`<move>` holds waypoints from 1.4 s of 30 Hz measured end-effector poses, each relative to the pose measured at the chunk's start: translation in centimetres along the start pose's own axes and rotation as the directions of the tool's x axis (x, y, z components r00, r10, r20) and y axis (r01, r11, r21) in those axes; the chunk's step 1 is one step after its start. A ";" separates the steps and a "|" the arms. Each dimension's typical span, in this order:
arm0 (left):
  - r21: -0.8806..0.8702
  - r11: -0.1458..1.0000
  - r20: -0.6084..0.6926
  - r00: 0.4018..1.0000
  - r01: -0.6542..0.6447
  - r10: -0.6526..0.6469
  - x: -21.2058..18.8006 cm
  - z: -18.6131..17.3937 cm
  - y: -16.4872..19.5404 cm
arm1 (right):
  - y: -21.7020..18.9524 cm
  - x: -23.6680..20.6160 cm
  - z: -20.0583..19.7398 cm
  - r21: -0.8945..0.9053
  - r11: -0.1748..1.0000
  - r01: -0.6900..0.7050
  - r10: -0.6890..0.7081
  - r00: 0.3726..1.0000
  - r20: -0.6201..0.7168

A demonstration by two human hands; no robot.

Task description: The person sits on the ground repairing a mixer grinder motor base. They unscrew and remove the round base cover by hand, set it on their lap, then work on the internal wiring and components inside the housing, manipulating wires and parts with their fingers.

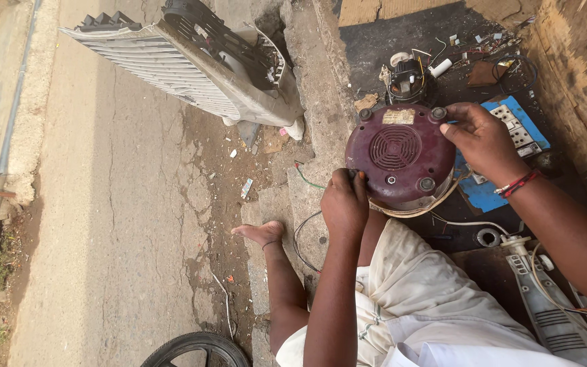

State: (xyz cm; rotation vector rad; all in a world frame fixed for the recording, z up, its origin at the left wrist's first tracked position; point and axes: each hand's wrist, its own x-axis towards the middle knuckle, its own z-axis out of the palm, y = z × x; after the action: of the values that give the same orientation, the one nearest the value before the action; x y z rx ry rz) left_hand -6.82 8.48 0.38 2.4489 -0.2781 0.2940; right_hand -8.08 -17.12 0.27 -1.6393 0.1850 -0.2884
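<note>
I had the round maroon plastic appliance base [400,158] turned underside up in front of me, resting over my lap at the edge of the dark workbench, its circular vent grille facing the camera and small round feet at its corners. My left hand [345,204] was closed into a fist at the lower left rim of the base, gripping a thin tool with an orange handle [360,175] whose tip I could not see. My right hand [480,139] lay on the upper right rim, fingers curled loosely around the edge near one foot, steadying the base; a red thread band sat on that wrist.

Behind the base stood a small exposed electric motor with copper windings [405,78], and just beside my right hand lay a blue board carrying white sockets and switches [519,129]. A grey ribbed plastic casing [552,312] lay by my right forearm. On the cracked concrete ground to my left a white louvred cooler panel with a black fan [185,58] leaned, and my bare foot [259,233] rested on the ground below it.
</note>
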 end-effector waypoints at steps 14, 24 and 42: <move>0.036 0.997 0.043 0.997 0.064 -0.065 0.9 -1.0 -0.3 | -2.7 1.2 0.0 0.292 0.944 -0.151 0.145 0.989 0.043; 0.009 1.000 -0.031 0.999 0.020 -0.020 1.1 -0.6 -2.4 | -4.0 1.7 0.9 0.333 0.919 -0.212 0.193 0.977 0.088; -0.036 0.995 -0.072 0.993 0.090 -0.092 -0.6 -0.3 -6.0 | -3.3 0.1 2.2 0.446 0.851 -0.277 0.232 0.960 0.155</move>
State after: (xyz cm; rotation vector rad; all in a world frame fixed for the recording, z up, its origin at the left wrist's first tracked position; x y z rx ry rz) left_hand -5.80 13.33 -2.99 2.4048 -0.1375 0.3370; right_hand -7.51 -14.78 3.37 -1.1297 0.2383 -0.0404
